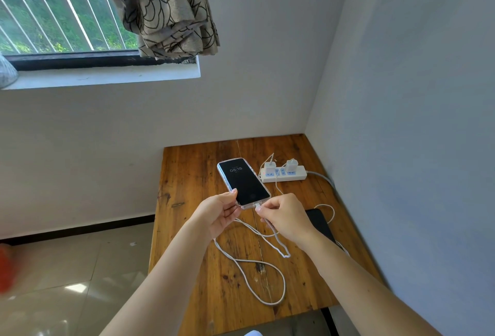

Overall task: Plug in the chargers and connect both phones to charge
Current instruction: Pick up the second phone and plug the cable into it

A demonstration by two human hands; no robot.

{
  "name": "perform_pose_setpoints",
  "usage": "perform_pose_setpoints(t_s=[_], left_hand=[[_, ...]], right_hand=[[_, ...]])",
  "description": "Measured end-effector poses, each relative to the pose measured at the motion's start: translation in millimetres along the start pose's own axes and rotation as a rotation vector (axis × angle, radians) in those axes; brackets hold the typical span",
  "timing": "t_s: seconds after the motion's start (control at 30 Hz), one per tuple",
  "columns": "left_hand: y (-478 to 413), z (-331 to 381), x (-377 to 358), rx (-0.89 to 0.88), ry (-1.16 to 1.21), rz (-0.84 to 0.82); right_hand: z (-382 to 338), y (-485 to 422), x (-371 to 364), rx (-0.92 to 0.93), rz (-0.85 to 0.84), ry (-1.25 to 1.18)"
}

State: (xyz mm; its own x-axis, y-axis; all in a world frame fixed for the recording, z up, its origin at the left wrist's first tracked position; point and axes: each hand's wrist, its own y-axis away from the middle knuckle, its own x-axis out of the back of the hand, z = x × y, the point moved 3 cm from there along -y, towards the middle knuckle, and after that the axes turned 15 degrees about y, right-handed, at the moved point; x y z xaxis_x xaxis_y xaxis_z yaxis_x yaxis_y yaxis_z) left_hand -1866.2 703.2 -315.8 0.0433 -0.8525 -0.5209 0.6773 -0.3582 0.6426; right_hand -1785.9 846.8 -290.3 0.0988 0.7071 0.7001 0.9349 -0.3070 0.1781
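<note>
My left hand [218, 211] holds a phone in a clear case [242, 181] by its lower end, above the wooden table [192, 169]; its screen is lit and reads 08:18. My right hand [284, 216] pinches the plug of a white cable [251, 276] at the phone's bottom port. Two white chargers [270, 167] [291, 165] sit plugged into a white power strip [285, 175] behind the phone. A second, dark phone [320, 222] lies flat on the table, partly hidden by my right wrist, with a white cable looping beside it.
The table stands in a room corner, with walls at its back and right. White cable loops lie across its middle and front. A window with a curtain [171, 11] is up left. Tiled floor lies to the left.
</note>
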Motion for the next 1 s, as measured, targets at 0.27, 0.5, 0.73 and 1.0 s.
perform_pose_setpoints(t_s=[0.27,0.5,0.73,1.0], left_hand=[[-0.5,-1.0,-1.1,-0.001,-0.012,0.006],[0.2,-2.2,-1.6,0.003,-0.008,0.007],[1.4,-2.5,-2.0,-0.002,-0.008,-0.009],[0.9,-2.5,-1.8,0.012,-0.014,-0.025]], right_hand=[[1.2,0.3,0.7,0.003,-0.005,-0.01],[2.6,0.9,1.3,0.007,-0.005,0.001],[2.1,2.1,2.1,0.006,-0.002,0.01],[0.1,2.3,3.3,0.017,-0.006,0.039]])
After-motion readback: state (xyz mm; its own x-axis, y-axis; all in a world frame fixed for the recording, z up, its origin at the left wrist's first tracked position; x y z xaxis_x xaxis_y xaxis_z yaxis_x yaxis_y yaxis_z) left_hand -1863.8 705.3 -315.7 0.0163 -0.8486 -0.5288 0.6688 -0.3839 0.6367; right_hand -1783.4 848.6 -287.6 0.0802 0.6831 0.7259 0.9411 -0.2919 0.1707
